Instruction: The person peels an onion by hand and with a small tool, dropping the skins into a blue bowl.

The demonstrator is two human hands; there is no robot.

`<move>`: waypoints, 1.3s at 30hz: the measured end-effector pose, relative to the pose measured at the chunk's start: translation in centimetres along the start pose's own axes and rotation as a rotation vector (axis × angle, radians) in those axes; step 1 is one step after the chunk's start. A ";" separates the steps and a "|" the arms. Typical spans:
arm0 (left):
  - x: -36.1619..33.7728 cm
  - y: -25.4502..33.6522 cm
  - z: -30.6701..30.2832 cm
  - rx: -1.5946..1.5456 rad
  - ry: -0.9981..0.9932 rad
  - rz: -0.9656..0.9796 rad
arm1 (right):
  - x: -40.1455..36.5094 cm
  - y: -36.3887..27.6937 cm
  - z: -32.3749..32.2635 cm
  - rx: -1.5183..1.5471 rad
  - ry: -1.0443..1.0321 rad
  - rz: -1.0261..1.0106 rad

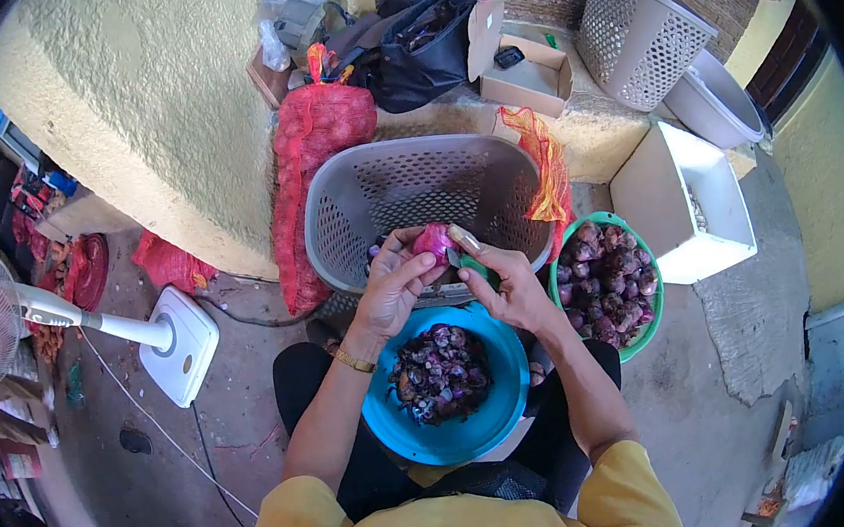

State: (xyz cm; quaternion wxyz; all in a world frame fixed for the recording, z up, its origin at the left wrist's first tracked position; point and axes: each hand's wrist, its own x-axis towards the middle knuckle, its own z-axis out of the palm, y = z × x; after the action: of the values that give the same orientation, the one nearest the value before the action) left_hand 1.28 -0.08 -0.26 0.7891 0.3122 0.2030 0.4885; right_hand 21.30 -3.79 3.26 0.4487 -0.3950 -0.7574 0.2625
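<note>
Head view showed 1 onion between 2 hands, above the near rim of the basket, just past the basin. Left hand was clamped on the onion, fingers wrapped round its left side. Right hand was closed on the knife, thumb at the onion's upper right; blade lay at the lower right, touching or just beside, couldn't tell. Good technique probably meant a shallow blade, onion rolled by the left fingers, fingertips off the edge, light thumb pressure. Onion looked nearly round; its long axis, if any, seemed to run away from the wearer. Fingers hid the ends, so root and neck direction couldn't be told.
</note>
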 end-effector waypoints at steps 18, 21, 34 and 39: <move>0.2 -0.3 -0.1 0.015 0.012 0.044 | 0.2 0.0 0.4 0.029 0.031 0.045; 0.3 -0.2 -0.3 0.058 0.020 0.049 | 0.2 -0.1 0.5 0.088 0.049 0.075; 0.1 0.4 0.3 0.116 0.021 0.035 | -0.6 0.7 -0.6 0.228 0.022 0.165; 0.0 0.3 0.0 0.113 0.011 0.006 | -0.3 0.5 0.0 0.170 -0.053 0.098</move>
State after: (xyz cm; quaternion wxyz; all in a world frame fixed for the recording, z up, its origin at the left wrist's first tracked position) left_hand 1.09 0.06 -0.04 0.7677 0.3543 0.2335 0.4802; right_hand 21.55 -3.77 2.74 0.4469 -0.3850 -0.7238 0.3579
